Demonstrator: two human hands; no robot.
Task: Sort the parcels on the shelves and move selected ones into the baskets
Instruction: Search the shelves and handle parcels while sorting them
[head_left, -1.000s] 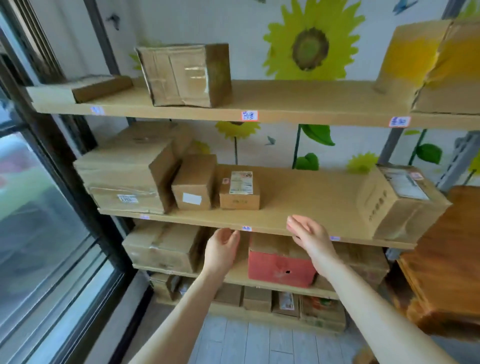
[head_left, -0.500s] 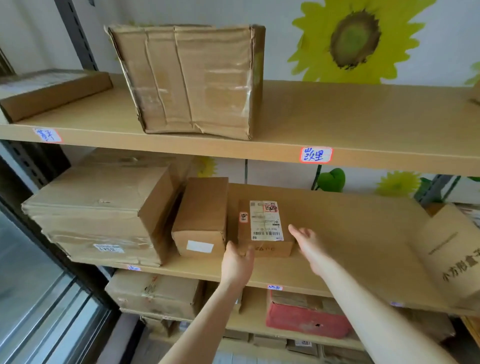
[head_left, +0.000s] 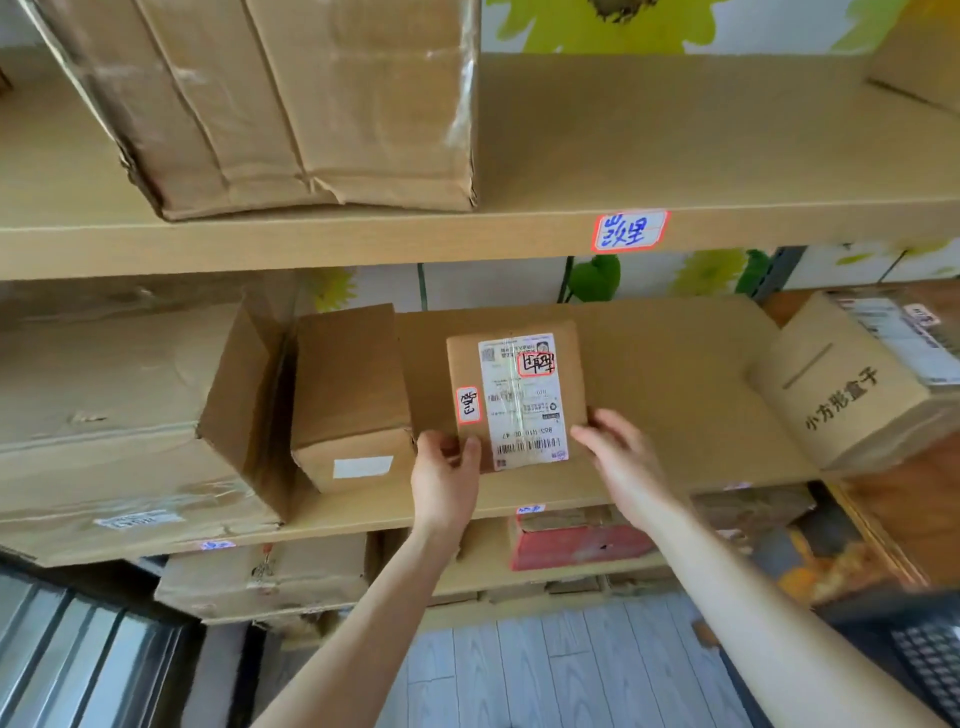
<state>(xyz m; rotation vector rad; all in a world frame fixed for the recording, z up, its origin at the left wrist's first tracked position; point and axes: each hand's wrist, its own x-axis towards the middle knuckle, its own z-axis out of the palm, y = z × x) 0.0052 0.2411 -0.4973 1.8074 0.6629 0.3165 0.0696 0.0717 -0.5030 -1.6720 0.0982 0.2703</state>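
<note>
A small brown parcel (head_left: 519, 395) with a white shipping label and two red-edged stickers lies on the middle shelf (head_left: 675, 395). My left hand (head_left: 444, 483) grips its front left corner, thumb on top. My right hand (head_left: 621, 467) holds the front right corner, fingers curled against the edge. A plain box (head_left: 353, 400) with a blank white label stands just left of the parcel. No basket shows clearly.
A large taped box (head_left: 130, 405) fills the shelf's left end and a printed box (head_left: 852, 395) sits at its right end. Another big box (head_left: 291, 93) stands on the top shelf. A red box (head_left: 576, 545) lies below. A dark meshed object (head_left: 924, 670) is at lower right.
The view has closed in on the middle shelf. Both hands rose from below the shelf edge to the small labelled parcel and took hold of its front corners.
</note>
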